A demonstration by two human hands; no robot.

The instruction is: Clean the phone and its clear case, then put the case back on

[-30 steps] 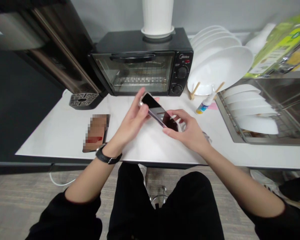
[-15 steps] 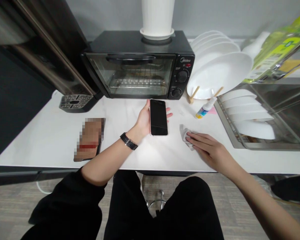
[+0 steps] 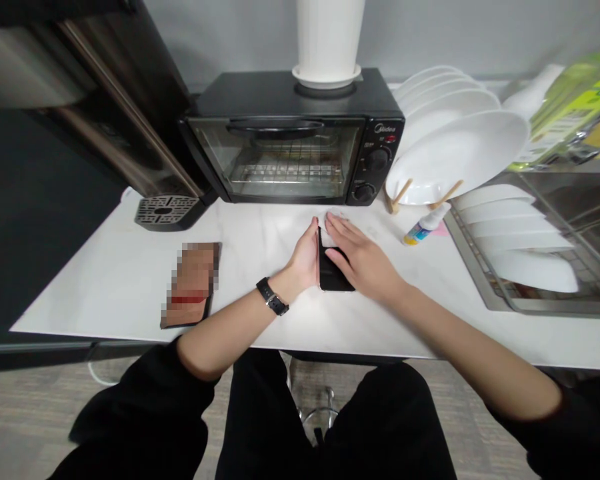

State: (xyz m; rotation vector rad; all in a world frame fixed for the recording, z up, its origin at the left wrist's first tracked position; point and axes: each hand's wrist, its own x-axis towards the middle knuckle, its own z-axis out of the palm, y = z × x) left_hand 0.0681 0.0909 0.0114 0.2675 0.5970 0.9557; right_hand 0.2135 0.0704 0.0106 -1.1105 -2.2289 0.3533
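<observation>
A black smartphone (image 3: 334,275) lies screen up in my left hand (image 3: 304,259), which grips it along its left edge and from beneath. My right hand (image 3: 363,257) lies over the phone's upper part. Under its fingers a pale wiping cloth (image 3: 330,237) is pressed on the screen, and most of the cloth is hidden. To the right stands a small spray bottle (image 3: 425,225) with a white cap and a blue and yellow label, by a pink slip of paper (image 3: 441,230).
A toaster oven (image 3: 290,160) carries a white pot (image 3: 330,40). White plates (image 3: 460,157) stand in a wooden rack. At the right, bowls (image 3: 520,233) sit in a steel sink (image 3: 495,297). A blurred-out flat item (image 3: 193,283) lies left, below a dark machine's drip tray (image 3: 163,210).
My right hand has moved left with the cloth, from the counter onto the phone screen. My left hand still holds the phone. The camera view has shifted slightly.
</observation>
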